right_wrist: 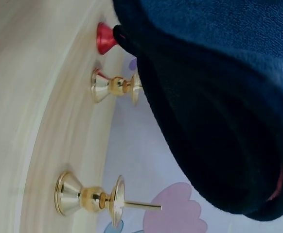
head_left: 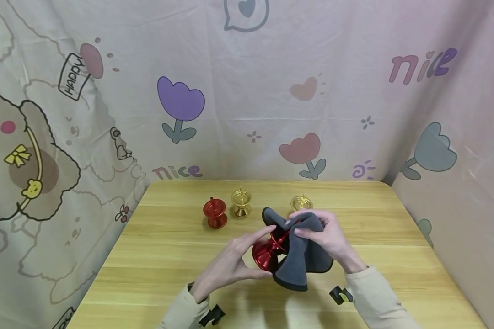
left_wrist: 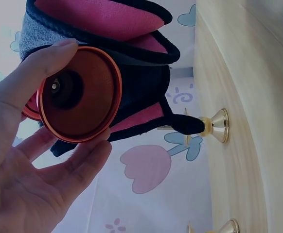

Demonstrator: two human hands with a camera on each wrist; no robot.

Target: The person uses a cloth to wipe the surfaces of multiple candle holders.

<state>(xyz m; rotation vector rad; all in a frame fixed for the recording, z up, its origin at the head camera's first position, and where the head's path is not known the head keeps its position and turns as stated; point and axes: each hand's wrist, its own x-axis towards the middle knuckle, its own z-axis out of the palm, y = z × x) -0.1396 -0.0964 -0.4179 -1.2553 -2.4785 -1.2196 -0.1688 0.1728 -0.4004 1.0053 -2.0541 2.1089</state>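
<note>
At the lower middle of the frame, the left hand (head_left: 226, 267) grips a red candle holder (head_left: 267, 256) by its base, above the tabletop (head_left: 156, 256). The right hand (head_left: 327, 237) pinches a grey cloth (head_left: 300, 260) against it.

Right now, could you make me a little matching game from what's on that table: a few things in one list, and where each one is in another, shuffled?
Things:
1. red candle holder
2. grey cloth
3. second red holder
4. gold holder

Places:
A. standing on the wooden table at the far left of the row
B. gripped by the left hand at its base
C. standing just right of the red one on the table
D. pressed onto the held piece by the right hand

Pairs: 1-B, 2-D, 3-A, 4-C
</note>
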